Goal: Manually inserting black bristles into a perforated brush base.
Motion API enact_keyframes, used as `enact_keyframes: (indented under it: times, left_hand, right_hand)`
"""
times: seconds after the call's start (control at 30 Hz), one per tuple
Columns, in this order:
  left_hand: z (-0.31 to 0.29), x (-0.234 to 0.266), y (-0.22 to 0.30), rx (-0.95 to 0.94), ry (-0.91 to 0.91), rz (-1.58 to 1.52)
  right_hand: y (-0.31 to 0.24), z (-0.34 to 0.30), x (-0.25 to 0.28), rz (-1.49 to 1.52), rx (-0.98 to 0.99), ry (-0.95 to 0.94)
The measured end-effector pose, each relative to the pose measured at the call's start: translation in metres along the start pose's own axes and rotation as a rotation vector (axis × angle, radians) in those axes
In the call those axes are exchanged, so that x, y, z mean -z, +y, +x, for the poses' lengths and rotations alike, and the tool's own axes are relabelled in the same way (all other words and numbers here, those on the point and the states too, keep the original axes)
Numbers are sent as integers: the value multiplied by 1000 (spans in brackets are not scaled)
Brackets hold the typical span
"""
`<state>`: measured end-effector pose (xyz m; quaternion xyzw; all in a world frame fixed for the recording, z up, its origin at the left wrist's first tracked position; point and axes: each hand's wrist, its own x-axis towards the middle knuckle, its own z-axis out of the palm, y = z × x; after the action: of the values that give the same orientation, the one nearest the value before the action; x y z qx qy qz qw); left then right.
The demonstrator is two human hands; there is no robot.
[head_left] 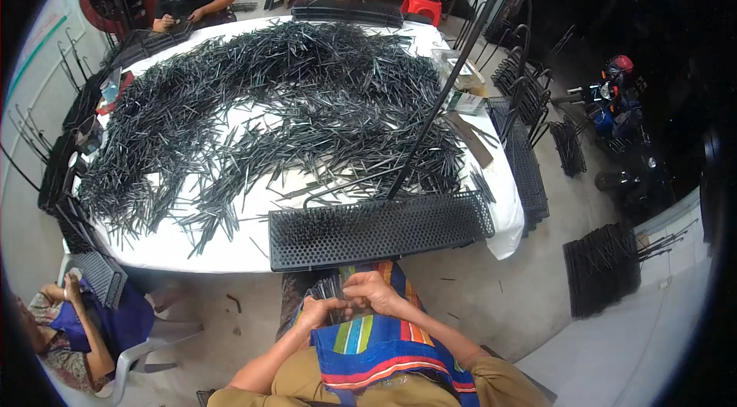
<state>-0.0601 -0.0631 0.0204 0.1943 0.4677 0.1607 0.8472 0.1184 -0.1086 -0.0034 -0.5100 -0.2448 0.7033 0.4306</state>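
Note:
Over my lap, my left hand (321,310) is closed around a small bundle of thin dark strips (332,289). My right hand (373,292) is beside it, its fingers pinched together at the bundle's edge; what is between those fingertips is too small to make out. A striped colourful cloth (368,339) covers my lap below both hands. Just beyond them, a black perforated rectangular panel (384,242) lies along the table's near edge, with many short dark pieces standing in its left part. A long dark rod (439,96) rises from behind the panel toward the upper right.
A large heap of dark strips (299,50) spreads over the white-covered table (503,211). A clear plastic box (464,84) and a flat brown piece (470,140) lie at its right. People sit around it, one on a grey chair (157,338). Black racks (603,269) and motorbikes (614,111) stand right.

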Motion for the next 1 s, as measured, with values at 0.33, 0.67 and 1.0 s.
enact_keyframes:
  times: [0.33, 0.67, 1.0]
  left_hand:
    - [0, 18, -8, 37, -3, 35]
    - [19, 12, 21, -90, 103, -13]
    - [17, 30, 14, -41, 175, -29]
  right_hand:
    - [0, 4, -18, -81, 20, 63]
    - [-10, 43, -17, -145, 61, 127]
    - [-9, 39, -19, -112, 40, 204]
